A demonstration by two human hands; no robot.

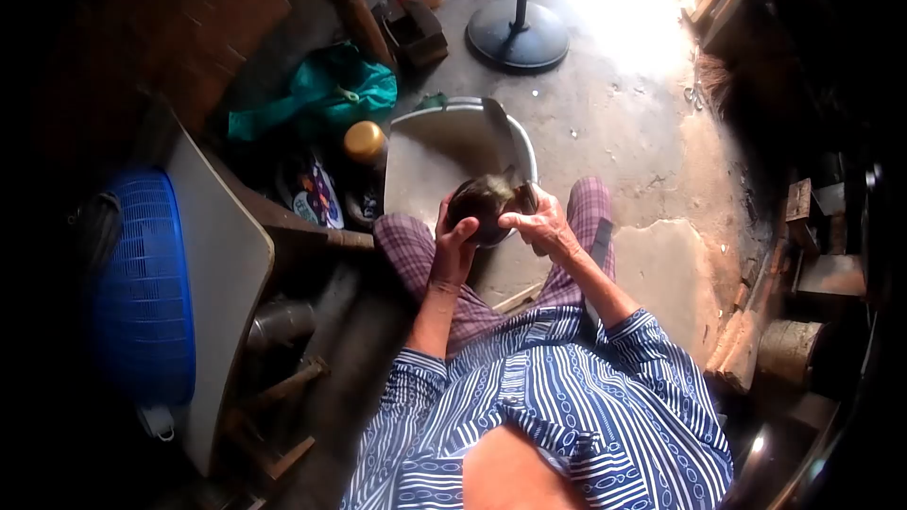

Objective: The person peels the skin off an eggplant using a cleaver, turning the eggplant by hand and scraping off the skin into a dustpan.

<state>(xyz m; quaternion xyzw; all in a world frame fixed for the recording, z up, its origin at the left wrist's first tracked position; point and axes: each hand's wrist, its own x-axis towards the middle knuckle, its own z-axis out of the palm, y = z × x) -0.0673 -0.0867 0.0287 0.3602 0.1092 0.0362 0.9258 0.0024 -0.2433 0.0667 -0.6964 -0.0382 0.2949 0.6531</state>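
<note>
Between my knees stands a pale, wide tub [402,146]. Above its near side I hold a dark, rounded, bowl-like object [484,200] with a brownish-green sheen; its exact kind is not clear. My left hand [455,244] is wrapped around its left side, thumb on the near edge. My right hand [544,223] grips the right side, its thumb pressed towards the middle and its other fingers partly hidden. A small dark piece shows by the right fingers, too unclear to name. Over the tub's far rim lies a dark flat strip [496,127].
On the left are a blue plastic basket [151,274], a pale board [222,264], a gold-lidded jar [364,141] and a teal cloth [331,85]. A round black stand base [518,36] is ahead on the concrete floor. Wood pieces [746,340] lie at right.
</note>
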